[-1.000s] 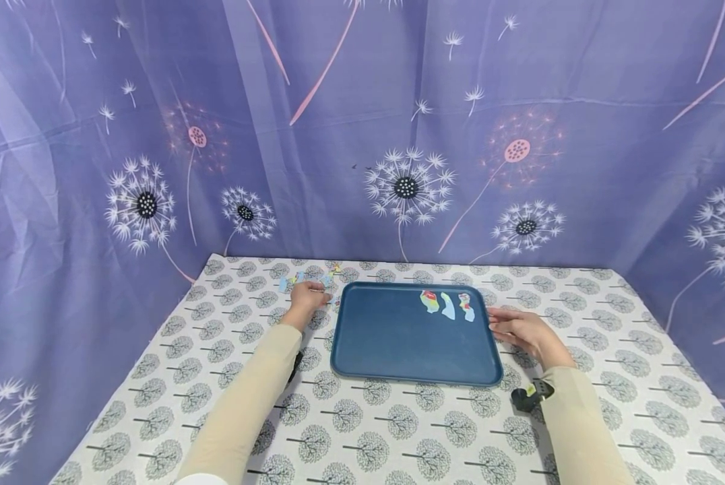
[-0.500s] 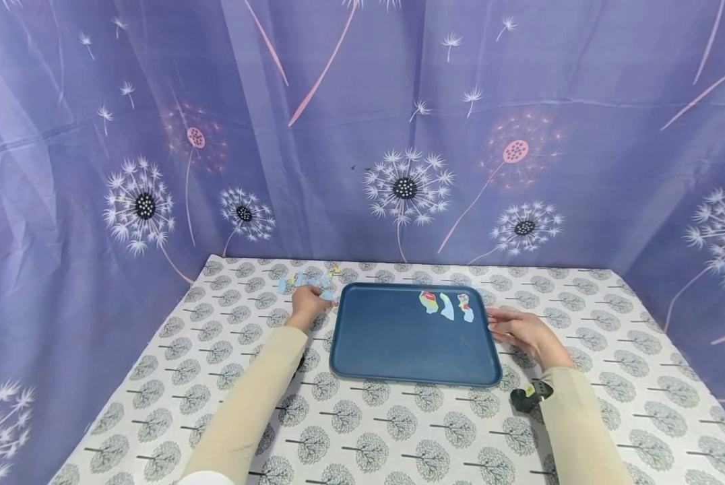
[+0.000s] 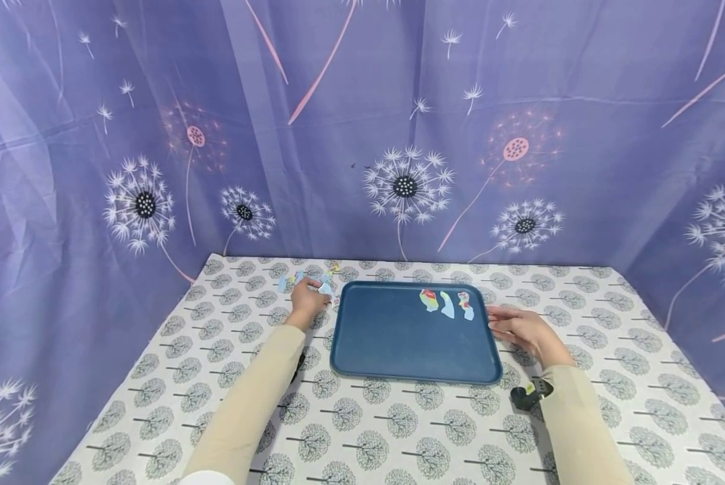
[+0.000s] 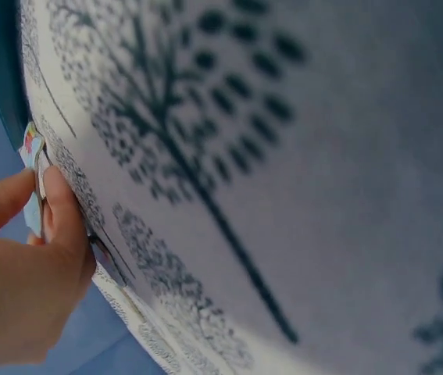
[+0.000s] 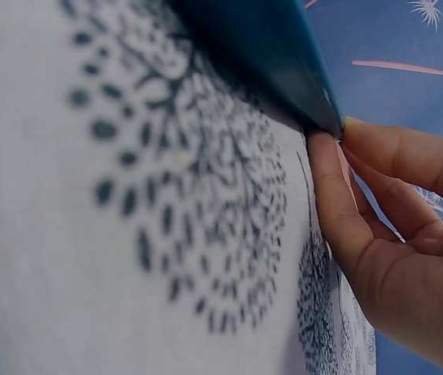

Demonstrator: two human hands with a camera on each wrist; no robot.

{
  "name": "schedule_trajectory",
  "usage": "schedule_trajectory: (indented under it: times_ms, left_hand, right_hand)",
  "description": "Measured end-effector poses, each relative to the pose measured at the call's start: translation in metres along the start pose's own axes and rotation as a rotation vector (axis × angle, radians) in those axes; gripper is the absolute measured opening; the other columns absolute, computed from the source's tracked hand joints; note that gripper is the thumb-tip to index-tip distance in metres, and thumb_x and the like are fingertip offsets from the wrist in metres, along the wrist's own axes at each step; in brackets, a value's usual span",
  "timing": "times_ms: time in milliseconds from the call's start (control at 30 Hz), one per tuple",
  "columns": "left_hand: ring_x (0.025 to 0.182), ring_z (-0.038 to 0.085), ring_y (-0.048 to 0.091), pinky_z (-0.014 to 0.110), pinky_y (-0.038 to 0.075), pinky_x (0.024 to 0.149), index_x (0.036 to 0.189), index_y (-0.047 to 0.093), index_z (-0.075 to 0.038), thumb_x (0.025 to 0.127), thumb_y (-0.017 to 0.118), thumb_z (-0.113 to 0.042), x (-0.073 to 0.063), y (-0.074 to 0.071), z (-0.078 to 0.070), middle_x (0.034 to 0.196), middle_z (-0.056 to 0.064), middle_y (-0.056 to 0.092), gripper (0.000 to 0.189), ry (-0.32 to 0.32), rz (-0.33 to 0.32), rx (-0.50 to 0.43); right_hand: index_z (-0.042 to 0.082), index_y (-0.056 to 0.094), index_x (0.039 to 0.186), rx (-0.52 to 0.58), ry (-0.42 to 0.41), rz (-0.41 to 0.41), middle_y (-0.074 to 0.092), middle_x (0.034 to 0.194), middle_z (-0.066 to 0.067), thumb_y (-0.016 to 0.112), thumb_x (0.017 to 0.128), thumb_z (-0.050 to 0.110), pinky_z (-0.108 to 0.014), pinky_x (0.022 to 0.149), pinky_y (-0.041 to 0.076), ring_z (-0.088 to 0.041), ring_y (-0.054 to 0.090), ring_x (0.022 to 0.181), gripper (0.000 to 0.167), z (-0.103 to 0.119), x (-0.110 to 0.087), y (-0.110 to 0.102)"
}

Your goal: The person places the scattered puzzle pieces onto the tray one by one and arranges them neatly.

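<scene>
Spreading across the near part of my feed, the tree-print bench (image 3: 399,434) carries a blue tray (image 3: 399,343). At its right rim, I see the right hand (image 3: 525,333) touching with its fingers nearly straight. Toward the tray's far right corner lie three printed pieces (image 3: 447,305), side by side and apart. Left of the tray, the left hand (image 3: 306,303) pinches a pale-blue piece (image 4: 33,217) between thumb and finger. Small loose pieces (image 3: 282,283) lie beside it, before a purple dandelion curtain (image 3: 338,168).

Dark blue tray (image 3: 417,343), multicoloured pieces (image 3: 428,301), white tree-print cloth (image 3: 399,423), purple dandelion-print curtain (image 3: 338,162)
</scene>
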State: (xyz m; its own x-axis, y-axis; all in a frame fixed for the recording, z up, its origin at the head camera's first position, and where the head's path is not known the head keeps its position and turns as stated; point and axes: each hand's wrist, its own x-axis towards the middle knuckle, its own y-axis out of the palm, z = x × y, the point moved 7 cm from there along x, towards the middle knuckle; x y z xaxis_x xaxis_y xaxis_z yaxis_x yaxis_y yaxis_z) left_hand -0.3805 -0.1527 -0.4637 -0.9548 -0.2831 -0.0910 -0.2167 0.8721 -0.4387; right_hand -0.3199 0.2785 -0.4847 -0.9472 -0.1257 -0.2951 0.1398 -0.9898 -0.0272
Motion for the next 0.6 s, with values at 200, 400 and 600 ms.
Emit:
schedule_trajectory:
  times_ms: [200, 400, 600]
  left_hand:
    - [0.076, 0.029, 0.068, 0.036, 0.061, 0.075, 0.114, 0.056, 0.002, 0.085, 0.062, 0.012, 0.004, -0.002, 0.002, 0.092, 0.016, 0.057, 0.031, -0.043, 0.002, -0.233]
    - [0.071, 0.018, 0.06, 0.035, 0.061, 0.078, 0.119, 0.059, 0.002, 0.086, 0.061, 0.012, 0.007, -0.004, -0.005, 0.092, 0.011, 0.053, 0.035, -0.008, 0.004, -0.318]
    - [0.069, 0.015, 0.059, 0.035, 0.06, 0.08, 0.121, 0.059, 0.005, 0.087, 0.062, 0.011, 0.006, 0.003, -0.017, 0.088, 0.009, 0.053, 0.035, 0.043, 0.023, -0.358]
  right_hand:
    - [-0.014, 0.029, 0.143, -0.022, -0.001, 0.0, 0.062, 0.105, -0.001, 0.056, 0.088, -0.011, -0.023, 0.089, 0.055, -0.003, 0.063, 0.088, 0.061, 0.001, 0.0, 0.001]
    - [-0.014, 0.028, 0.143, -0.008, -0.009, 0.007, 0.063, 0.109, -0.004, 0.057, 0.086, -0.012, -0.024, 0.09, 0.055, -0.004, 0.063, 0.089, 0.064, 0.004, -0.002, 0.003]
    - [-0.014, 0.028, 0.143, -0.018, -0.007, 0.011, 0.062, 0.115, -0.008, 0.058, 0.087, -0.012, -0.024, 0.091, 0.054, -0.004, 0.063, 0.09, 0.064, 0.002, -0.002, 0.002]
